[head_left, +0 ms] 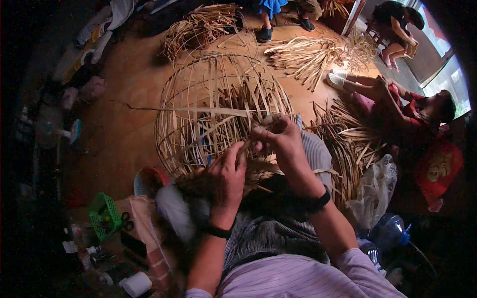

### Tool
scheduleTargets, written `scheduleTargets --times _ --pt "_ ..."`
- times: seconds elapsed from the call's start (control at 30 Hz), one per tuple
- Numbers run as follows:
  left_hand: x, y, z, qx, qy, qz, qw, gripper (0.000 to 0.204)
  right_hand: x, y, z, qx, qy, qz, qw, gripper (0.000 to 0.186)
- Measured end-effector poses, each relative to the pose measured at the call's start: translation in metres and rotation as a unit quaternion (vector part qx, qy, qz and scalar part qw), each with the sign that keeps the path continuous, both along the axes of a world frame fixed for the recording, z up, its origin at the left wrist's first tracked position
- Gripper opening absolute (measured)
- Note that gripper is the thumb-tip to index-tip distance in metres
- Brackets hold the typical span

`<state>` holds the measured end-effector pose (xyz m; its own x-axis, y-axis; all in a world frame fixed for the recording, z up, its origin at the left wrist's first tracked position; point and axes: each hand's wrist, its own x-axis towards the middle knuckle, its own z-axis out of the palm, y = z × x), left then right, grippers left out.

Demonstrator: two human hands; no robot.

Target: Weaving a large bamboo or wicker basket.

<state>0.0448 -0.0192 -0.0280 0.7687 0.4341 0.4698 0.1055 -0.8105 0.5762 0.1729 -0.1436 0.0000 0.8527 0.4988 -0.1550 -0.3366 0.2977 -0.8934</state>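
Note:
A large open-weave basket frame [175, 85] made of thin strips lies in front of me. A long pale strip [191, 110] crosses it from the left toward my right hand. My right hand [284, 141] is closed, thumb and forefinger pinching plant strip at the frame's near right side. Close by on the left, my left hand [228, 170] is closed with its fingertips bent onto strip at the same spot. What lies right between the fingertips is partly hidden. Thick braided strands [261, 171] show under my hands, near my knees.
Bundles of dried strips [343, 131] lie to the right, with more bundles [308, 54] farther back. A person in red [415, 109] sits at the right. A green plastic basket [104, 216], scissors [127, 221] and a dark phone-like slab [133, 244] are at the left.

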Motion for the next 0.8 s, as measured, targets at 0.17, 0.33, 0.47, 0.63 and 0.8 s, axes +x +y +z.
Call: scheduleTargets --times 0.17,0.33,0.47,0.63,0.8 --pt "0.000 -0.008 0.012 0.002 0.024 0.019 1.000 0.028 -0.015 -0.011 0.006 -0.031 0.060 0.012 0.998 0.023" --pt "0.002 -0.007 0.011 0.022 0.033 0.008 0.999 0.026 -0.028 -0.022 -0.001 -0.015 0.075 0.020 0.997 0.024" --pt "0.003 -0.007 0.009 0.024 0.014 0.010 1.000 0.032 -0.034 -0.029 -0.015 -0.042 0.062 0.055 0.996 0.025" --pt "-0.001 0.003 0.001 -0.012 0.027 -0.035 0.999 0.037 -0.057 -0.035 -0.039 -0.057 -0.041 0.015 0.997 0.026" --pt "-0.015 0.008 0.016 -0.010 0.050 -0.092 0.994 0.040 -0.074 -0.048 -0.041 -0.077 -0.054 -0.004 0.996 0.025"
